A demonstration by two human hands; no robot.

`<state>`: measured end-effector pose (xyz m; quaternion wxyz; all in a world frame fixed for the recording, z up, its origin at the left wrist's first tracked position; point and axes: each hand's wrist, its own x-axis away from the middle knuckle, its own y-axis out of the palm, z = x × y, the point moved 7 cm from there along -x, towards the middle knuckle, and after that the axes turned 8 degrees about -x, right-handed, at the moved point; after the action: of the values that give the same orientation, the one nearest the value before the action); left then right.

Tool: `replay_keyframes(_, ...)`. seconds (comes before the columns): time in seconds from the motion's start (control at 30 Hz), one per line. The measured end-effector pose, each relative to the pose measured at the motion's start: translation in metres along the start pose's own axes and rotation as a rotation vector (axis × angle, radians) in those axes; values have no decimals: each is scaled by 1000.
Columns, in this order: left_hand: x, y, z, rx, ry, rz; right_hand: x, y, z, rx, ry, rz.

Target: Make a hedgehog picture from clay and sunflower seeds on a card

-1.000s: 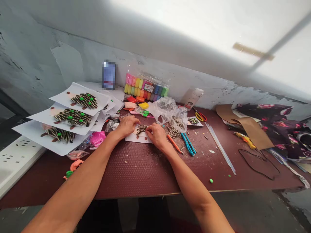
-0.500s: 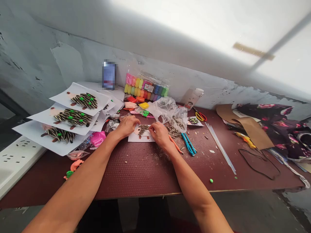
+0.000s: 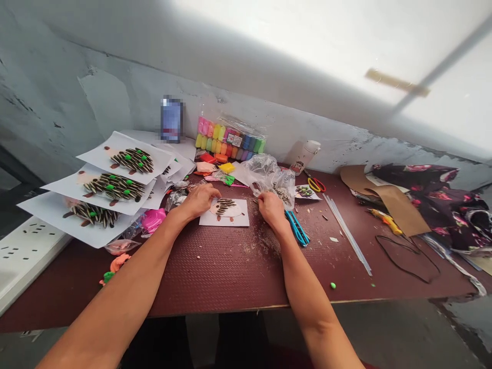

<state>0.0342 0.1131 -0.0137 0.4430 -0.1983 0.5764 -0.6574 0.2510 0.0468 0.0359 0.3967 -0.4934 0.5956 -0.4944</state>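
Note:
A white card [image 3: 243,219] with a clay hedgehog shape lies on the table, and rows of striped sunflower seeds [image 3: 225,206] cover part of the hedgehog's back. My left hand [image 3: 202,200] holds the card at its upper left edge, fingers bent. To the right of the card, my right hand [image 3: 271,208] is at the seed pile [image 3: 283,193] beside a clear plastic bag [image 3: 261,168]. Its fingers are pinched together; whatever lies between them is too small to make out. A blue box cutter [image 3: 297,228] lies right of that hand.
Finished hedgehog sheets [image 3: 34,207] are stacked at left, above a white power strip [image 3: 28,251]. Coloured clay packs [image 3: 230,138] stand against the wall near a white bottle [image 3: 305,156]. Scissors [image 3: 317,184], glue sticks [image 3: 348,233] and a yellow glue gun [image 3: 390,223] lie to the right.
My right hand has moved from the card rightward to the seed pile, uncovering the card's right part. My left hand has stayed at the card's left edge.

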Motion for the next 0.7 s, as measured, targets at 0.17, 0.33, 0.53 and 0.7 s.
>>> replay_keyframes(0.17,0,-1,1,-11,-10,-10,-3,-13,21,18,102,24)
replay_keyframes(0.33,1,-2,1,-10,-8,-25,-4,-11,25,52,123,-6)
replay_keyframes(0.53,1,-3,2,-20,0,-40,-4,-3,21,65,95,-40)
replay_keyframes(0.7,1,-2,2,-11,2,-20,-4,-7,15,1,-3,63)
